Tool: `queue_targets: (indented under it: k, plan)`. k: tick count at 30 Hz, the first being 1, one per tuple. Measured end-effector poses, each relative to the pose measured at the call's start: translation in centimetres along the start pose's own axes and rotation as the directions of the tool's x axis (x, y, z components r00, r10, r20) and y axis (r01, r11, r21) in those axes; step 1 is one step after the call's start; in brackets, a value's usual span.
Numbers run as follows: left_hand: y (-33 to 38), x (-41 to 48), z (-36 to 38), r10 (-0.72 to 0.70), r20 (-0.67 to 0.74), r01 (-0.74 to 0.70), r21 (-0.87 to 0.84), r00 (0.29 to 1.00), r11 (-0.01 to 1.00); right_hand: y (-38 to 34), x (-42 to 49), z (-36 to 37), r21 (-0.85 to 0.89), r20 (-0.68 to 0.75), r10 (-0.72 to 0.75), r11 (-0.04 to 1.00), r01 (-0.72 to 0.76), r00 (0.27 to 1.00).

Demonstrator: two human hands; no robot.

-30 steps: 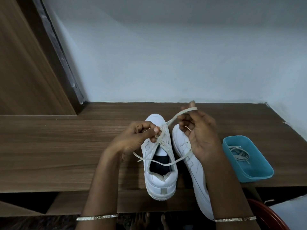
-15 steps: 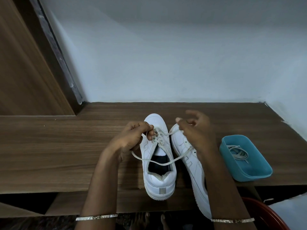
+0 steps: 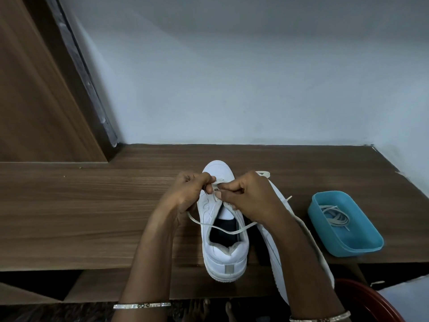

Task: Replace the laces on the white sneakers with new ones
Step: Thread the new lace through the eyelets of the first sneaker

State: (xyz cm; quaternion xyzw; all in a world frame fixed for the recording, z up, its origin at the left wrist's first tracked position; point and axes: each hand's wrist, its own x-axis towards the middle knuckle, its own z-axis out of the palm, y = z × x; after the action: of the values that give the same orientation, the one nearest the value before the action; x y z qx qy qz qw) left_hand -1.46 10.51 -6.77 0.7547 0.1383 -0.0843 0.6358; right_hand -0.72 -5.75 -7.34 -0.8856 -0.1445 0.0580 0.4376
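Both hands pinch the lace [image 3: 222, 231] at the toe-end eyelets of the centre sneaker [image 3: 224, 259]. The left hand [image 3: 189, 196] curls its fingers on one side, and the right hand [image 3: 251, 196] pinches opposite. A second ago the right hand held the lace raised above the shoe; it has since come down to the eyelets. The slack is therefore taken up, and work appears to be at the lowest rows. Loose lace trails across the shoe opening. The second sneaker [image 3: 272, 249] lies just beside, partly under the right forearm. Further laces [image 3: 336, 217] rest in the blue tray [image 3: 348, 251] on the table [image 3: 92, 217].
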Motion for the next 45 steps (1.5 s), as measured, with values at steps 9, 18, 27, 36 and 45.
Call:
queue_targets:
  k: [9, 18, 27, 36, 45]
  plan:
    - [-0.7, 0.7, 0.8, -0.133, -0.030, 0.121, -0.255, 0.991, 0.959, -0.8, -1.2, -1.6, -0.236, 0.328, 0.061, 0.972, 0.019, 0.943]
    - [-0.7, 0.7, 1.0, -0.163, -0.071, 0.140, -0.254, 0.984, 0.957, -3.3, -2.3, -1.7, -0.236, 0.522, 0.207, 0.967, -0.094, 0.827]
    - [-0.1, 0.2, 1.0, -0.126, 0.053, 0.133, -0.155, 0.991, 0.979, -1.9, -1.4, -0.5, -0.374, 0.278, 0.070, 0.927, 0.040, 0.958]
    - [-0.6, 0.6, 0.8, -0.178, 0.080, 0.190, -0.191, 0.981, 0.963, -0.6, -1.0, 0.3, -0.228, 0.285, 0.026, 0.973, 0.042, 0.958]
    - [-1.1, 1.0, 0.4, -0.218, 0.127, 0.243, -0.245, 0.968, 0.938, 0.0, -1.1, -0.3, -0.084, 0.300, -0.024, 0.995, 0.051, 0.954]
